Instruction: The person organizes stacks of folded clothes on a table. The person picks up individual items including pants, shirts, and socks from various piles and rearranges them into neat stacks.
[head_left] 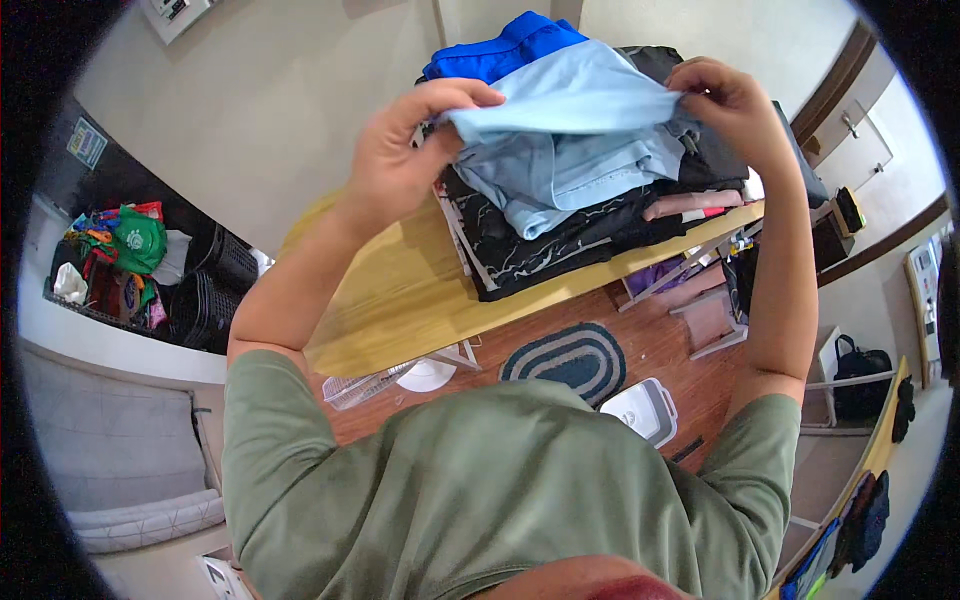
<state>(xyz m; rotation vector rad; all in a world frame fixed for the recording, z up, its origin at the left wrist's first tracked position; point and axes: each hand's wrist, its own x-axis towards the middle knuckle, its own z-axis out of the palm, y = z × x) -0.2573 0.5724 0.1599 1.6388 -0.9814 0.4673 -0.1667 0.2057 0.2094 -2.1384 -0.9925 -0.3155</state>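
Note:
A light blue garment (570, 95) is stretched between my two hands above a pile of clothes. My left hand (400, 150) pinches its left edge between thumb and fingers. At the opposite edge, my right hand (728, 105) grips the cloth with curled fingers. The garment's lower part lies crumpled on folded black clothes (560, 240) with pale line patterns. Whether it is a shirt or another piece cannot be made out. Behind it rests a bright blue garment (505, 50). A pink folded cloth (695, 203) sticks out at the pile's right front.
The pile rests on a yellow wood-grained tabletop (400, 300). Below are an oval striped rug (565, 365) and a grey-white plastic basin (640, 412). Black baskets (205, 300) and a green bag (138, 240) fill a shelf at left. A black bag (860, 375) sits at right.

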